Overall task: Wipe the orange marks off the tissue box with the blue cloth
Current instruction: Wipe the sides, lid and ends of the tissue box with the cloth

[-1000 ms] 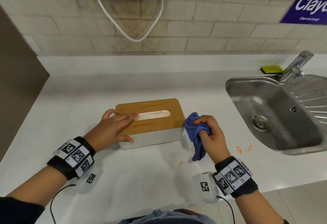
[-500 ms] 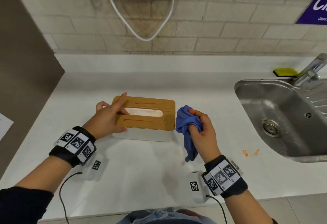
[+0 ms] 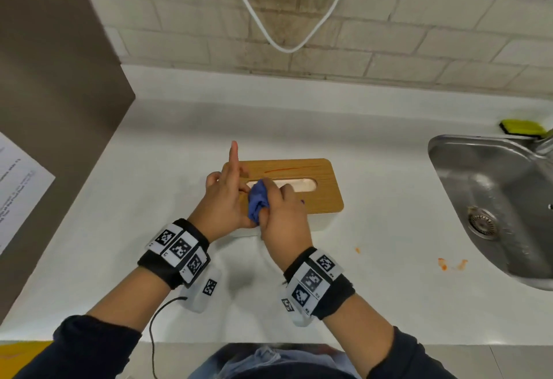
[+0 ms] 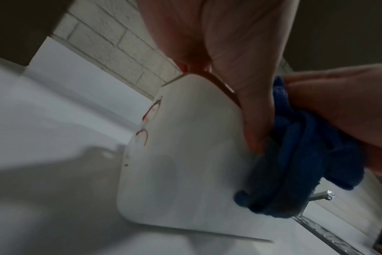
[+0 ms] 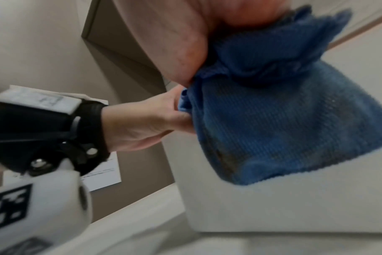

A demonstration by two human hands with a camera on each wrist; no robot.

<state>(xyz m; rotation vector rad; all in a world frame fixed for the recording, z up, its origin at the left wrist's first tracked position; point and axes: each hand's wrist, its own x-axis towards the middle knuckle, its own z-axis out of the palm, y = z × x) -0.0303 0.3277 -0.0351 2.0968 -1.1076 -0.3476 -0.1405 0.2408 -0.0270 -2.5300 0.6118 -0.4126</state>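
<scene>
On the near left of the tissue box [image 3: 317, 187], we are bracing its end with our left hand [image 3: 223, 199], index finger straight and thumb clamping the white side, while our right hand [image 3: 282, 214] is bunching the blue cloth [image 3: 257, 199] against the lid. With the box sitting mid-table [image 3: 389, 193], the far orange mark [image 3: 284, 169] is risking a smear, or the box a skid.

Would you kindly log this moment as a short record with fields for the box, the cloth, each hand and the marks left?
tissue box: on the white counter, wooden lid up
blue cloth: bunched, pressed on the lid's near left part
right hand: grips the cloth
left hand: steadies the box's left end, one finger raised
orange marks left: a streak behind the slot; more on the white end wall
nearby: sink, orange spots on the counter
</scene>
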